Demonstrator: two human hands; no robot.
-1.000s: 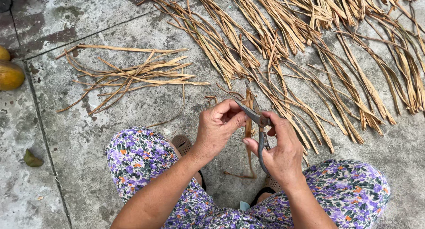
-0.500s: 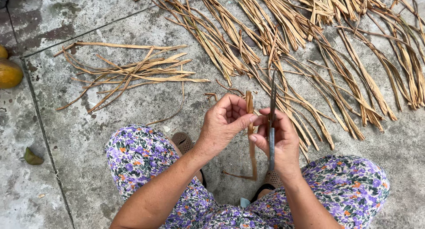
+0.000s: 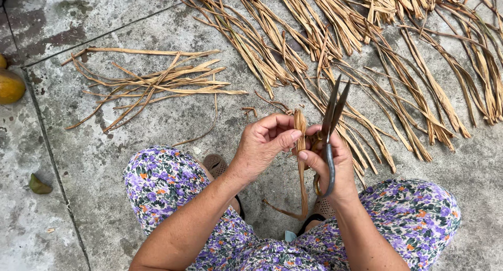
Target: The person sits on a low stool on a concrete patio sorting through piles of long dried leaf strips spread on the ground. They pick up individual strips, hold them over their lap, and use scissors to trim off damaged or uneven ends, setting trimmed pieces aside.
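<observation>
The person squats over a concrete floor [image 3: 157,119], knees in floral trousers [image 3: 167,182] on either side. The left hand [image 3: 264,145] has its fingers curled shut around the top of a dried leaf strip [image 3: 302,166], pinching it between thumb and forefinger just below its upper end; the strip hangs straight down between the knees and curls at the bottom, just above the floor. The right hand [image 3: 332,166] is closed around the handles of a pair of dark scissors [image 3: 330,129], whose blades point up and away and stand slightly parted, while its forefinger tip also touches the strip beside the left thumb.

The strip looks light, dry and fibrous, flexible along its length but likely brittle and quick to split along the grain, so a hold near the top, close to the blades, seems to suit it best.

A small loose bundle of similar strips [image 3: 152,85] lies to the left, well apart from a wide spread of strips [image 3: 377,56] across the top. A yellow fruit [image 3: 10,86] sits at the left edge
</observation>
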